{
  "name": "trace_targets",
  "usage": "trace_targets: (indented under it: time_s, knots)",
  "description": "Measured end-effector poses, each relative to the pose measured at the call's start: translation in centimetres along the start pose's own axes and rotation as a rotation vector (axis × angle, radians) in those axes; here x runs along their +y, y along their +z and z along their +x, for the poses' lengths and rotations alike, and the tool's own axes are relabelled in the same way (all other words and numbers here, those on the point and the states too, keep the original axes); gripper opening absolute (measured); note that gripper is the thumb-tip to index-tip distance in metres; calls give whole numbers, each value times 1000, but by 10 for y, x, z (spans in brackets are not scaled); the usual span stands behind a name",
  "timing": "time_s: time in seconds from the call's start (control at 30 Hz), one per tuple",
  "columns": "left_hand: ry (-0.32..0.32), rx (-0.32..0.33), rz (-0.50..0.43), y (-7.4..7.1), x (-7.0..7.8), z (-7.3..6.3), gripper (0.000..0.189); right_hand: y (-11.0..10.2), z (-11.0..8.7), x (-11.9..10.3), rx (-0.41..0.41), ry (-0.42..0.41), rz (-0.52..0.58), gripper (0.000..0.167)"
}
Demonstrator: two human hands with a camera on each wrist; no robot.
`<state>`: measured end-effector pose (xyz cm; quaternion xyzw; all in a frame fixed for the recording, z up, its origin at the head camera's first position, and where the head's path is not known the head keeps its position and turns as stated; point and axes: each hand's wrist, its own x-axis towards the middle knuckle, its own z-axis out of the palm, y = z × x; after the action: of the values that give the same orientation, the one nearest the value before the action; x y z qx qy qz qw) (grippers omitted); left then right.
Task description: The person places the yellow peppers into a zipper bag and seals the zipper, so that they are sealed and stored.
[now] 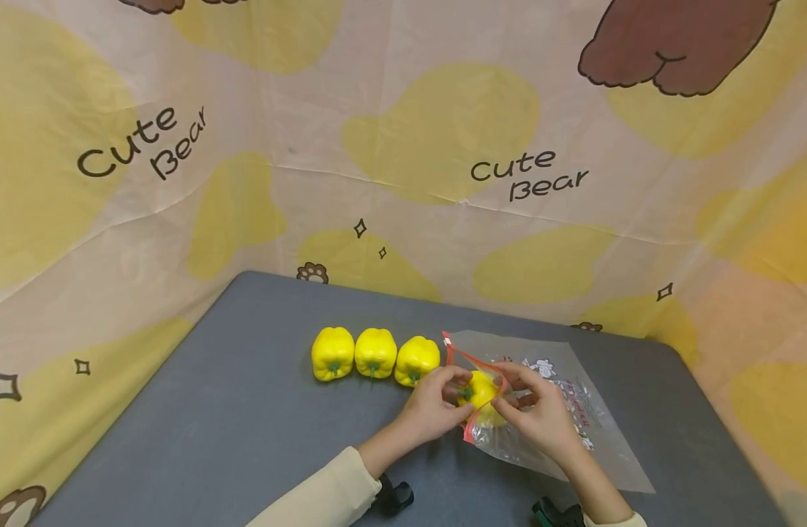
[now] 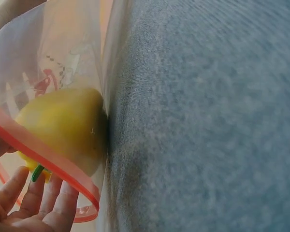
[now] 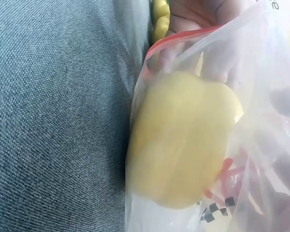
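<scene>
Cream sleeves (image 1: 324,492), dark wrist mounts (image 1: 395,498)

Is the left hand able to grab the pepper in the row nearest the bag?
Probably yes. That pepper sits outside the bag, right beside the left hand, and nothing seems to block the way. The hand is busy with another pepper, though, so it might have to leave that one first.

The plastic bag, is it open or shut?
Open. The bag has its red edges parted, with a yellow pepper inside.
</scene>
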<state>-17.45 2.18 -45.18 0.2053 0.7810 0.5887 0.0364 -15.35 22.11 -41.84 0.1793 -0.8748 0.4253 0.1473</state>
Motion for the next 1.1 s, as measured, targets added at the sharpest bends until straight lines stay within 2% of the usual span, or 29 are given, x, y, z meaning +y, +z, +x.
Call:
trace_targets:
  time_s: [0.17,0.57,0.73,0.93,1.1]
  knots:
    - [-12,-1,-26,1,-1,2,42,0,0,1,10,-9,-16,52]
    - [-38,-10,-21,6,-3,6,41,-4,-2,-2,21,-7,-4,50]
    - [-52,-7,7,1,1,2,44,-4,-2,-1,12,5,5,50]
    - [-11,0,37,-7,4,-4,43,-3,-2,-1,20,-1,-17,51]
    - [16,11,58,-19,10,-11,44,-2,-1,-2,26,-15,-36,52]
